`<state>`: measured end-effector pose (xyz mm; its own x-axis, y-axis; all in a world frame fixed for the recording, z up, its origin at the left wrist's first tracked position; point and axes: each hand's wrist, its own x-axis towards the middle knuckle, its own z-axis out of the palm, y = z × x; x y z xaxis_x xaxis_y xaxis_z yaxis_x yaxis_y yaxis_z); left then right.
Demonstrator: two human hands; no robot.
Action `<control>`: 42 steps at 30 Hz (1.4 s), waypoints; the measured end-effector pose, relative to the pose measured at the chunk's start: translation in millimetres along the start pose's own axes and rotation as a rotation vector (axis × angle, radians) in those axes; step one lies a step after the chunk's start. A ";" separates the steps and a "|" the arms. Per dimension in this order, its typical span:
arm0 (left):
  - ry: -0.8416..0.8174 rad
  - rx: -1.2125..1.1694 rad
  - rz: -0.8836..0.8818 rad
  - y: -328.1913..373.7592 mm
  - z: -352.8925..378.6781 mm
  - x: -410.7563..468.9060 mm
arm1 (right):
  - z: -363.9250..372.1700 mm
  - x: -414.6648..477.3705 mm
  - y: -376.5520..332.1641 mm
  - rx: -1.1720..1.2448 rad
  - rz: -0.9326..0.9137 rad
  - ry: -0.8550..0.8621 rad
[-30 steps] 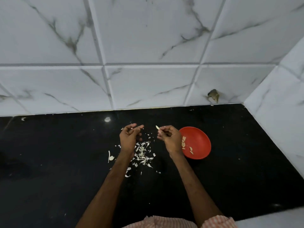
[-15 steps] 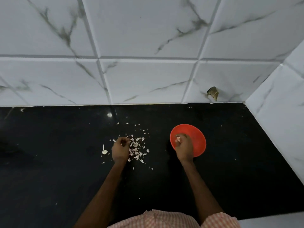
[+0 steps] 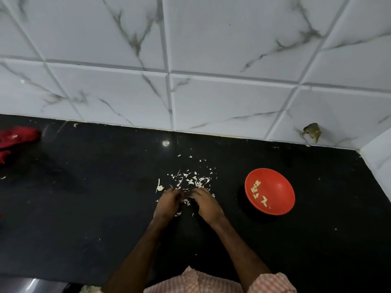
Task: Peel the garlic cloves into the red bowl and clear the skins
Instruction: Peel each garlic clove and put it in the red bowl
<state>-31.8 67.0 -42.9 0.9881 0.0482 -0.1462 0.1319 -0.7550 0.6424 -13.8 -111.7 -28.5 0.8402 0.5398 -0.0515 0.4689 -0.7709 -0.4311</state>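
Note:
The red bowl (image 3: 269, 191) sits on the black counter to the right, with several peeled garlic cloves (image 3: 255, 187) inside. A scatter of white garlic skins (image 3: 193, 179) lies left of the bowl. Both hands are down at the near edge of that pile, backs up and close together. My left hand (image 3: 168, 201) has its fingers curled under into the skins. The fingertips of my right hand (image 3: 206, 203) press down on the skins beside it. A small whitish garlic scrap (image 3: 160, 188) lies just left of my left hand.
The black counter (image 3: 84, 208) meets a white marble-tiled wall (image 3: 211, 98) at the back and a side wall at the far right. A red object (image 3: 17, 137) lies at the left edge. Stray skin flakes (image 3: 75, 124) dot the back of the counter.
My right hand left the red bowl and came back left to the skins pile, beside my left hand. The view shifted, which brought the red object at the left into sight.

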 end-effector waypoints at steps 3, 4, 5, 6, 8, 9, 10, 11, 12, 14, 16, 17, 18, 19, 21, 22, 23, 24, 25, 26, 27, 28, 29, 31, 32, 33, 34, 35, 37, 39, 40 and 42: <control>0.014 -0.076 -0.023 -1.6 -1.4 2.8 | 1.5 1.0 4.6 0.089 0.106 0.112; 0.024 -0.102 -0.040 -0.7 -2.4 4.8 | -0.2 1.6 3.3 0.165 0.163 0.163; 0.038 -0.122 -0.052 -0.2 -3.9 7.5 | -2.5 2.0 1.0 0.265 0.224 0.214; 0.052 -0.139 -0.059 1.3 -5.1 10.1 | -5.7 1.7 -1.3 0.373 0.285 0.258; 0.078 -0.194 -0.064 4.8 -8.9 14.5 | -10.7 1.6 -4.2 0.553 0.387 0.326; 0.085 -0.228 -0.064 5.6 -10.5 16.0 | -11.7 1.7 -5.2 0.628 0.428 0.351; 0.085 -0.247 -0.068 5.6 -12.1 16.8 | -12.2 2.4 -6.0 0.698 0.463 0.372; 0.085 -0.248 -0.074 5.8 -13.6 16.7 | -12.8 3.2 -7.1 0.760 0.492 0.394; 0.089 -0.225 -0.080 5.8 -15.4 16.6 | -13.5 4.7 -8.0 0.809 0.521 0.421; 0.117 -0.186 -0.082 5.4 -21.5 16.7 | -17.4 7.7 -12.8 0.887 0.569 0.493; 0.096 -0.193 -0.047 6.7 -27.6 18.0 | -22.9 10.7 -18.7 0.917 0.596 0.552; 0.047 -0.213 -0.013 8.8 -29.0 18.8 | -24.3 12.5 -20.7 0.912 0.601 0.560; -0.011 -0.242 0.027 11.4 -30.5 18.7 | -24.6 15.0 -23.2 0.914 0.603 0.559; -0.060 -0.265 0.062 13.9 -29.9 18.5 | -24.1 17.1 -25.5 0.931 0.608 0.556; -0.104 -0.291 0.099 19.3 -28.9 18.6 | -23.1 21.8 -29.3 0.988 0.610 0.541; -0.103 -0.305 0.100 21.2 -28.3 19.4 | -21.4 23.3 -29.9 1.015 0.606 0.517; -0.091 -0.327 0.096 22.9 -29.2 21.4 | -21.0 24.7 -30.4 1.039 0.601 0.489; -0.076 -0.351 0.090 23.3 -29.6 23.8 | -19.9 24.9 -30.1 1.055 0.598 0.466; -0.066 -0.374 0.082 23.8 -30.4 26.9 | -20.5 25.0 -30.0 1.058 0.593 0.452; -0.065 -0.387 0.077 24.1 -30.9 29.1 | -21.2 25.1 -29.4 1.041 0.587 0.447; -0.066 -0.388 0.074 24.8 -31.3 29.7 | -22.0 24.6 -29.4 1.018 0.584 0.446; -0.067 -0.386 0.076 25.7 -31.6 29.8 | -23.6 24.1 -30.1 0.997 0.582 0.446; -0.068 -0.384 0.079 25.6 -31.1 29.4 | -23.1 23.7 -30.4 0.980 0.585 0.447; -0.071 -0.370 0.090 25.3 -29.4 28.1 | -22.9 21.5 -32.4 0.931 0.592 0.446; -0.064 -0.360 0.093 24.8 -28.6 27.7 | -21.1 20.3 -31.6 0.875 0.589 0.443; -0.053 -0.356 0.085 23.7 -28.4 27.6 | -19.6 19.8 -29.7 0.780 0.580 0.427; -0.039 -0.358 0.075 22.8 -29.0 27.9 | -19.2 18.7 -29.2 0.683 0.566 0.392; -0.019 -0.359 0.062 21.6 -29.2 29.0 | -20.7 17.9 -29.9 0.601 0.554 0.356; 0.018 -0.360 0.035 20.6 -30.1 30.4 | -25.4 18.9 -33.3 0.515 0.513 0.297; 0.038 -0.356 0.032 22.1 -31.7 30.3 | -28.7 23.1 -37.6 0.474 0.468 0.259; 0.045 -0.352 0.040 23.0 -32.1 30.5 | -29.9 24.6 -39.7 0.452 0.446 0.255; 0.058 -0.345 0.058 24.5 -31.7 30.0 | -28.8 26.9 -41.1 0.387 0.421 0.275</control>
<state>3.6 70.6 -7.7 0.9963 0.0562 -0.0651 0.0843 -0.4925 0.8662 -2.7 -75.3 13.8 0.9945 0.0711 -0.0767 -0.0062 -0.6927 -0.7212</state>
